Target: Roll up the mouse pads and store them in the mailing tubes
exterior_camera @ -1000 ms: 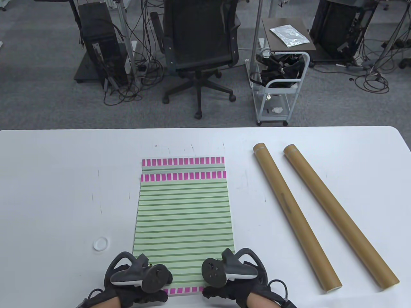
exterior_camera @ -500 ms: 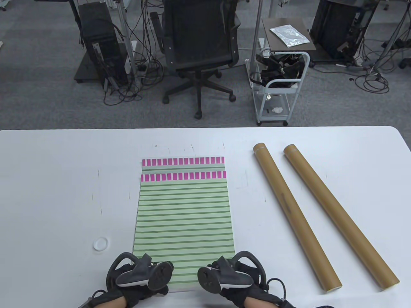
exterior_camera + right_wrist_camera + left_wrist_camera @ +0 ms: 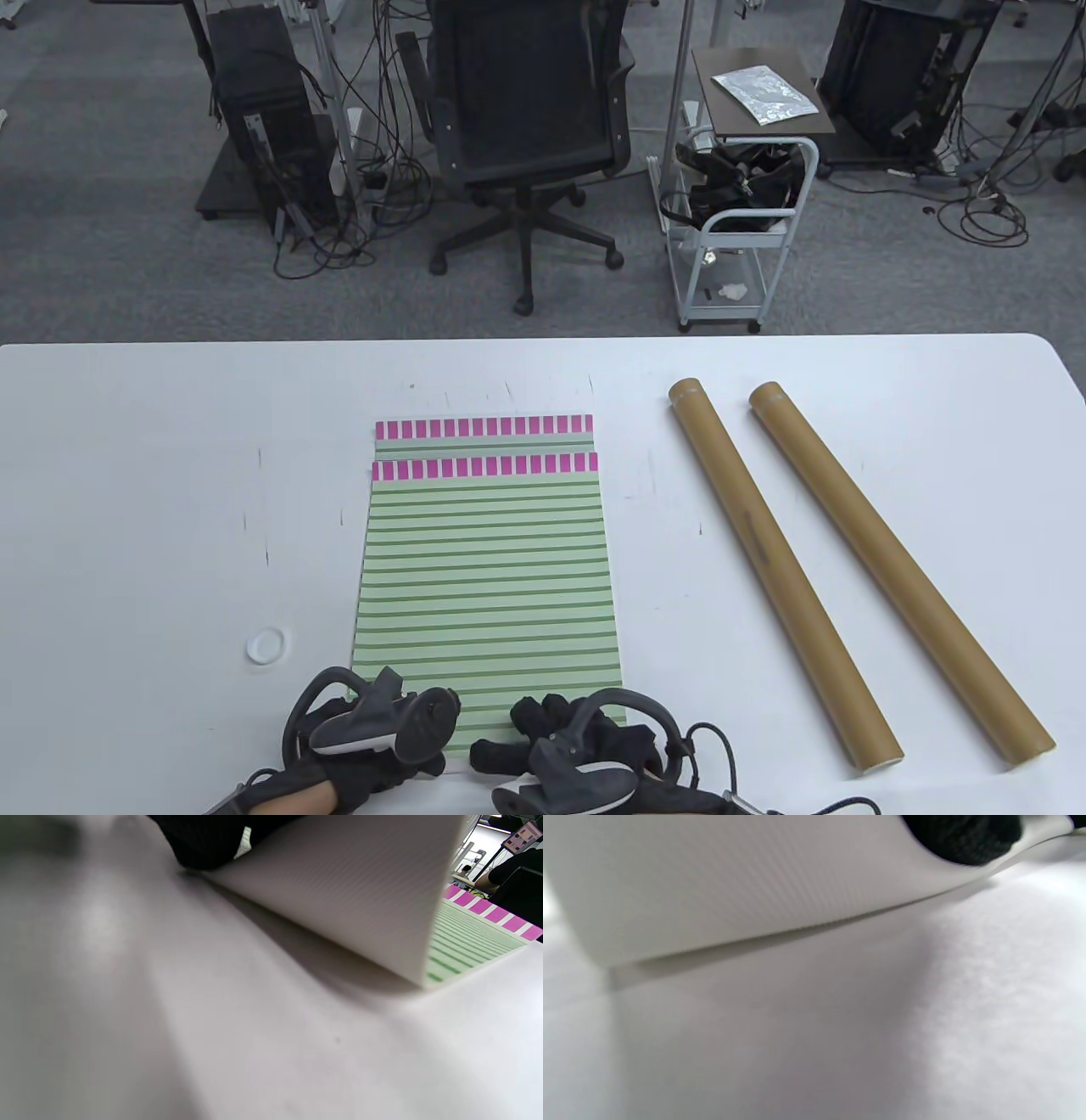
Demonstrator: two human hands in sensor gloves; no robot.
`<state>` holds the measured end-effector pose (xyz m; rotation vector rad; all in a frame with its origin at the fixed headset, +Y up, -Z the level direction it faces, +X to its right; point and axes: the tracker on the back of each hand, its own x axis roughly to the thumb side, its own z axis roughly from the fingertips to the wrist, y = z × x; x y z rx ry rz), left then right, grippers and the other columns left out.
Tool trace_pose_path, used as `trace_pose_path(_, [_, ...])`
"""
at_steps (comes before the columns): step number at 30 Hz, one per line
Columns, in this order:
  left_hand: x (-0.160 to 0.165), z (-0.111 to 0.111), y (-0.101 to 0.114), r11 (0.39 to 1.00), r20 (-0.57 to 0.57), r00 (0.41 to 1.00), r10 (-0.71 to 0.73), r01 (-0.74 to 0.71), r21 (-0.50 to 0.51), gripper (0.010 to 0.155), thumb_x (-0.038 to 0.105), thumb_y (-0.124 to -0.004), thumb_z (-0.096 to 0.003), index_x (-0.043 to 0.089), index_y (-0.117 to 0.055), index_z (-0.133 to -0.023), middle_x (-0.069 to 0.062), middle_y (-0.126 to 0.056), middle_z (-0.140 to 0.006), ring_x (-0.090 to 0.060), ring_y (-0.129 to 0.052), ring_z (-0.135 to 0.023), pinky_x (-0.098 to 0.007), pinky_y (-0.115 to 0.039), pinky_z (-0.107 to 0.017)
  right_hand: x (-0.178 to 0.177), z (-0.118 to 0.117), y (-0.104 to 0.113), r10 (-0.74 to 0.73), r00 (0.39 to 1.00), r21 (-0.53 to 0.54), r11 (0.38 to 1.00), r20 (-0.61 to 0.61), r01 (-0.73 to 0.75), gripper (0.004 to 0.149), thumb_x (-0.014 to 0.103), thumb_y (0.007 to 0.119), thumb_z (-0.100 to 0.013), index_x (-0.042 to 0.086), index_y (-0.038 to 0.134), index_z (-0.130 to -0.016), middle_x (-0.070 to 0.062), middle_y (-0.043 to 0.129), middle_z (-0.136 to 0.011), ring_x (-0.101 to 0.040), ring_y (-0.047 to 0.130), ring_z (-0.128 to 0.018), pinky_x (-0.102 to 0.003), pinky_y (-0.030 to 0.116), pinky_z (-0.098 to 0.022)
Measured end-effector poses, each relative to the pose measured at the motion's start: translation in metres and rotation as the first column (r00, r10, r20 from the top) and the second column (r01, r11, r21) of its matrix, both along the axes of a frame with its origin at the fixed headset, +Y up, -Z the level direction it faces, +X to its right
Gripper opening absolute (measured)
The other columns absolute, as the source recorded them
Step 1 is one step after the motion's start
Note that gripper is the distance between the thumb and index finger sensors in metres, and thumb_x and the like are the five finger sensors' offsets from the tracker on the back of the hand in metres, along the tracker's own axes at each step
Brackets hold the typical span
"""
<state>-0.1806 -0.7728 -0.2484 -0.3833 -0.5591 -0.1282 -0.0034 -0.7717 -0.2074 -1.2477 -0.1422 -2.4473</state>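
hands work the near edge of the green-striped rectangular mouse pad (image 3: 488, 586) lying mid counter (image 3: 127, 509): left hand (image 3: 373, 747) and right hand (image 3: 568, 747) both grip its lifted edge. two brown cardboard mailing tubes (image 3: 780, 569) lie well apart to the right.

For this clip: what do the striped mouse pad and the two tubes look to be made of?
Striped mouse pad: a thin flexible sheet, probably rubber or foam with a printed matte top; its near edge bends upward where the right hand lifts it, showing a pale, finely ribbed underside. Mailing tubes: rigid brown cardboard by their look, matte, with a pale band near the far end.
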Motion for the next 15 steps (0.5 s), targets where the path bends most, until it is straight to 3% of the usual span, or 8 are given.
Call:
trace_pose_path(2, [0.001, 0.000, 0.000, 1.000, 0.006, 1.000, -0.002, 0.002, 0.008, 0.070, 0.050, -0.073, -0.0369, 0.026, -0.051, -0.099, 0.011, -0.086, -0.060, -0.007, -0.101, -0.027, -0.009, -0.086, -0.016, 0.002, -0.003, 0.001, -0.024, 0.999, -0.030, 0.999, 0.023, 0.025, 0.070, 0.021, 0.071, -0.048, 0.046, 0.030, -0.100, -0.004, 0.060, -0.093, -0.021, 0.079, -0.064, -0.032, 0.077, -0.048])
trace_pose_path(6, [0.005, 0.005, -0.001, 0.999, 0.057, 0.998, -0.027, 0.025, 0.028, 0.072, 0.048, -0.072, -0.0382, 0.025, -0.046, -0.101, 0.007, -0.084, -0.065, -0.008, -0.100, -0.030, -0.011, -0.086, -0.020, 0.002, -0.007, 0.002, -0.039, 0.998, -0.073, 0.996, 0.043, 0.042, 0.066, 0.021, 0.071, -0.048, 0.043, 0.038, -0.101, -0.003, 0.065, -0.090, -0.022, 0.081, -0.063, -0.034, 0.078, -0.048])
trace_pose_path(8, [0.011, 0.014, 0.002, 0.993, 0.114, 0.991, -0.062, 0.050, 0.109, 0.073, 0.046, -0.072, -0.0385, 0.025, -0.041, -0.102, 0.002, -0.071, -0.086, -0.009, -0.097, -0.043, -0.013, -0.085, -0.030, 0.002, -0.009, 0.003, -0.046, 0.997, -0.092, 0.994, 0.055, 0.051, 0.065, 0.021, 0.072, -0.048, 0.043, 0.041, -0.101, -0.003, 0.067, -0.090, -0.022, 0.081, -0.062, -0.032, 0.078, -0.045])
trace_pose_path(9, [0.015, 0.017, 0.003, 0.988, 0.157, 0.984, -0.084, 0.061, 0.143, 0.074, 0.044, -0.072, -0.0391, 0.028, -0.036, -0.102, 0.000, -0.060, -0.095, -0.010, -0.092, -0.056, -0.015, -0.084, -0.040, 0.003, -0.010, 0.003, -0.055, 0.996, -0.102, 0.993, 0.065, 0.061, 0.065, 0.021, 0.072, -0.048, 0.043, 0.042, -0.101, -0.003, 0.067, -0.089, -0.022, 0.082, -0.061, -0.031, 0.078, -0.044])
trace_pose_path(11, [0.021, 0.023, 0.004, 0.988, 0.231, 0.970, -0.072, 0.038, 0.150, 0.071, 0.038, -0.074, -0.0407, 0.033, -0.033, -0.098, 0.002, -0.047, -0.097, -0.011, -0.079, -0.076, -0.020, -0.078, -0.058, 0.006, -0.015, 0.003, -0.079, 0.992, -0.128, 0.988, 0.095, 0.091, 0.063, 0.023, 0.072, -0.048, 0.044, 0.044, -0.101, -0.001, 0.069, -0.088, -0.020, 0.084, -0.059, -0.027, 0.080, -0.038])
trace_pose_path(14, [0.023, 0.029, 0.004, 0.990, 0.254, 0.967, -0.033, -0.002, 0.139, 0.056, 0.030, -0.077, -0.0415, 0.040, -0.051, -0.090, 0.009, -0.057, -0.089, -0.007, -0.081, -0.067, -0.020, -0.078, -0.051, 0.011, -0.021, 0.002, -0.115, 0.983, -0.213, 0.966, 0.145, 0.145, 0.062, 0.022, 0.071, -0.048, 0.044, 0.047, -0.101, -0.001, 0.067, -0.087, -0.020, 0.082, -0.058, -0.025, 0.079, -0.035])
trace_pose_path(15, [0.024, 0.031, 0.006, 0.986, 0.258, 0.965, -0.040, -0.004, 0.168, 0.048, 0.030, -0.078, -0.0411, 0.042, -0.062, -0.085, 0.013, -0.066, -0.084, -0.007, -0.086, -0.060, -0.017, -0.080, -0.042, 0.011, -0.022, 0.002, -0.115, 0.982, -0.216, 0.966, 0.149, 0.145, 0.061, 0.023, 0.071, -0.048, 0.044, 0.047, -0.101, 0.000, 0.067, -0.087, -0.019, 0.082, -0.058, -0.025, 0.079, -0.035])
